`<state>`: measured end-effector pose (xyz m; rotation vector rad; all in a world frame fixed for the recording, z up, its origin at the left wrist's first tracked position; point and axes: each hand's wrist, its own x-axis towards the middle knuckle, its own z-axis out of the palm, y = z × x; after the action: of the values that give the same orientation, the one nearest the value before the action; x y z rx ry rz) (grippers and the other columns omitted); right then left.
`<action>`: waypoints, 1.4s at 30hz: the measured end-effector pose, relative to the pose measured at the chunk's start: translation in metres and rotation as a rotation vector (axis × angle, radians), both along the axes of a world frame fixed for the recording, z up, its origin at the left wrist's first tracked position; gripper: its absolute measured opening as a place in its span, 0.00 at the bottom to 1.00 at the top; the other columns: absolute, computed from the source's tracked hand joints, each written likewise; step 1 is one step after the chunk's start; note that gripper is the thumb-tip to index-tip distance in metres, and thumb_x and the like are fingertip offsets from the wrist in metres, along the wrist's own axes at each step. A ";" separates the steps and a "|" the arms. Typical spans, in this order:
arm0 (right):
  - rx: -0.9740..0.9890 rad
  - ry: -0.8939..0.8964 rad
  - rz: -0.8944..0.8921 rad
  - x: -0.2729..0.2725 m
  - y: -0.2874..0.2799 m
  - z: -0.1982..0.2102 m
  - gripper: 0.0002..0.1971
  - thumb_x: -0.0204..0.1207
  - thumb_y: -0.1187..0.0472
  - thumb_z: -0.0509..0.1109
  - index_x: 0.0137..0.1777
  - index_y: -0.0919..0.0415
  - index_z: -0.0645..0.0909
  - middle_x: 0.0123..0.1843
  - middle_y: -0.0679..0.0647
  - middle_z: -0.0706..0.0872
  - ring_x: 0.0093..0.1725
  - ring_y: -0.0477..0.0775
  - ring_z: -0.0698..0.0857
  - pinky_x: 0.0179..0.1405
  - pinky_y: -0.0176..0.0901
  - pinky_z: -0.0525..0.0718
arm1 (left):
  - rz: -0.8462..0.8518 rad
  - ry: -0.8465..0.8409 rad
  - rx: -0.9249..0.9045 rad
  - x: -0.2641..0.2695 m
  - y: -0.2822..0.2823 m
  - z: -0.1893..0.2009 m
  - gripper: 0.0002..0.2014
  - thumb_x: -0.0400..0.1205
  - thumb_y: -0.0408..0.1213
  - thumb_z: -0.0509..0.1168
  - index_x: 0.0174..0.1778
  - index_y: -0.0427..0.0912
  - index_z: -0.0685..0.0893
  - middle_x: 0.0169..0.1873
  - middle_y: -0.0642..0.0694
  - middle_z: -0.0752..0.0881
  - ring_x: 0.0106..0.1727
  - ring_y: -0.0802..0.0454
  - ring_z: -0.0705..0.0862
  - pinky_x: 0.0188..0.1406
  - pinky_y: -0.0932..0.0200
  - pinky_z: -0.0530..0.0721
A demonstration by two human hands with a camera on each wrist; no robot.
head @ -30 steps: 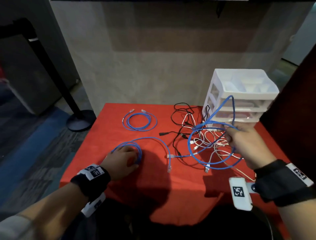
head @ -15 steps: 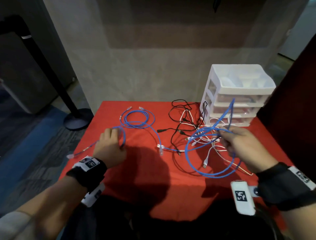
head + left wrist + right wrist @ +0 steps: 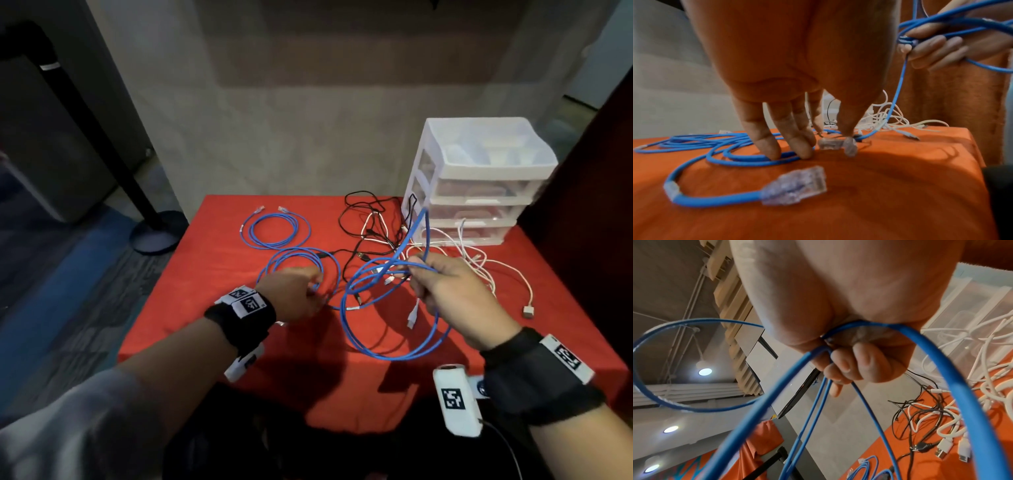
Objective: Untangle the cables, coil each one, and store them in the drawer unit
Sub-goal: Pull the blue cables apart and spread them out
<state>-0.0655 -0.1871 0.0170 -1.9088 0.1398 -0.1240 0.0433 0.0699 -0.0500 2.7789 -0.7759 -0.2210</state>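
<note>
My right hand (image 3: 416,274) is raised above the red table (image 3: 205,308) and grips several loops of a blue network cable (image 3: 394,354); its fingers (image 3: 840,368) curl round the strands. One strand (image 3: 897,97) drops from that hand to the cloth by my left thumb. My left hand (image 3: 317,287) reaches down with straight fingers (image 3: 766,146) that press a blue coil (image 3: 298,253) flat on the table. Its thumb and forefinger touch a clear plug (image 3: 835,144). Another clear plug (image 3: 797,186) lies nearer the wrist. The white drawer unit (image 3: 479,171) stands at the back right, drawers closed.
A neat blue coil (image 3: 274,229) lies at the back left of the table. A tangle of black cables (image 3: 363,219) and white USB cables (image 3: 479,270) spreads in front of the drawer unit. A black post base (image 3: 157,233) stands on the floor to the left.
My left hand has come back from the table's left side toward the middle, and the blue cable there now lies in loops. My right hand still holds its loops up.
</note>
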 end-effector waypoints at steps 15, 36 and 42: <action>-0.294 0.147 0.163 -0.005 0.021 -0.033 0.14 0.87 0.57 0.66 0.42 0.60 0.86 0.24 0.43 0.78 0.22 0.36 0.74 0.30 0.39 0.66 | -0.018 -0.140 -0.260 0.002 -0.004 -0.008 0.11 0.80 0.49 0.65 0.39 0.47 0.85 0.35 0.50 0.87 0.41 0.49 0.84 0.44 0.51 0.83; -0.339 0.312 0.104 -0.022 -0.023 -0.037 0.16 0.88 0.59 0.65 0.40 0.57 0.90 0.19 0.40 0.79 0.20 0.38 0.71 0.29 0.39 0.66 | 0.191 0.251 -0.542 0.015 0.007 0.004 0.05 0.80 0.42 0.67 0.41 0.47 0.84 0.31 0.48 0.85 0.30 0.61 0.80 0.35 0.63 0.81; -0.293 0.292 0.032 -0.027 -0.046 -0.020 0.17 0.87 0.60 0.65 0.40 0.55 0.92 0.22 0.46 0.76 0.18 0.43 0.66 0.18 0.34 0.62 | -0.051 0.042 0.034 0.019 0.021 -0.031 0.22 0.68 0.63 0.58 0.49 0.54 0.82 0.48 0.50 0.85 0.53 0.45 0.83 0.56 0.50 0.82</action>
<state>-0.0923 -0.2334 -0.0025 -2.2137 0.3016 0.1659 0.0619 0.0912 -0.0808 2.7785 -0.8411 -0.3037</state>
